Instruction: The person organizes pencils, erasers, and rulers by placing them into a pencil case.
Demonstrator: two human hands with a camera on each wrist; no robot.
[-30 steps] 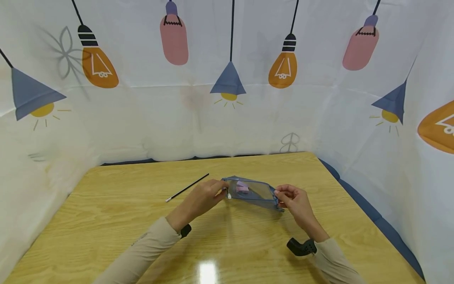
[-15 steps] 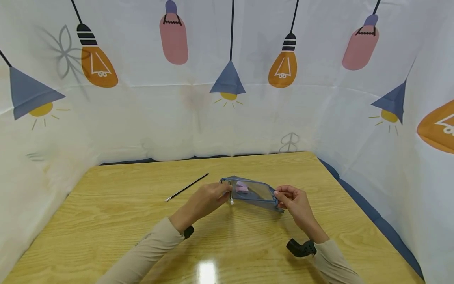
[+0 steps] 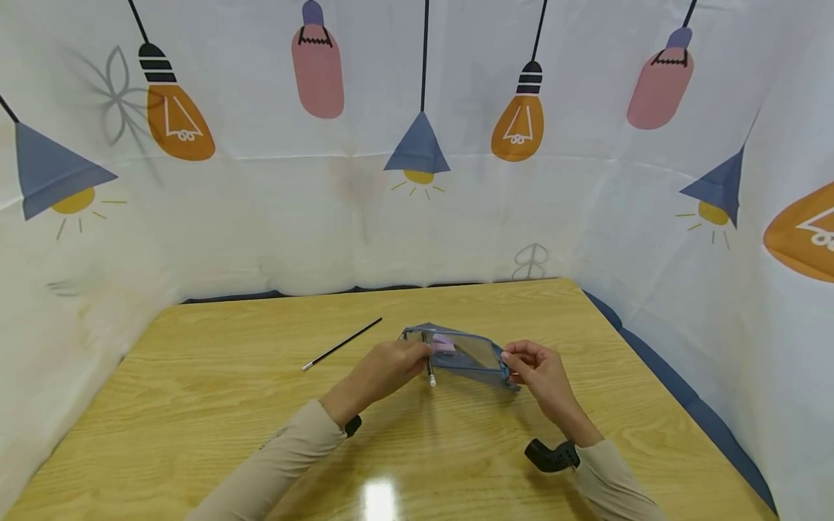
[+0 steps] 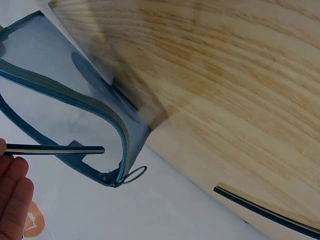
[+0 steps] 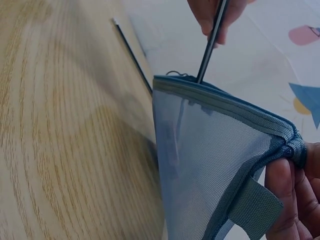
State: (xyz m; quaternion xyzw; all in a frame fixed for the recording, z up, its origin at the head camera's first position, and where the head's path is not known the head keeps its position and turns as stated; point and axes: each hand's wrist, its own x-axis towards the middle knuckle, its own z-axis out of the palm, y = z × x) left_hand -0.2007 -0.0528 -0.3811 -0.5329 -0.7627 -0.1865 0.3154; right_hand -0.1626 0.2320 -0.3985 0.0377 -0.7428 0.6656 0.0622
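Observation:
My left hand [image 3: 389, 367] pinches a dark striped pencil [image 5: 212, 45] with a white end [image 3: 433, 382]. In the right wrist view the pencil's far end dips behind the zip edge, into the mouth of a blue mesh zip pouch [image 5: 210, 145]. The left wrist view shows that end within the open zip rim [image 4: 82, 102]. With thumb and fingers, my right hand [image 3: 539, 370] grips the pouch's right end, beside a small fabric tab [image 5: 257, 207]. A pink-lilac object [image 3: 444, 344] shows through the pouch.
A second dark pencil [image 3: 342, 344], white at one end, lies on the wooden table [image 3: 215, 405] left of the pouch. Behind the table's far edge hangs a white cloth [image 3: 274, 202] printed with lamps. A black device [image 3: 552, 456] sits on my right wrist.
My left hand has shifted right along the pouch's opening. More of the held pencil shows below the fingers, its white end lower and further right. The right hand keeps its grip in place.

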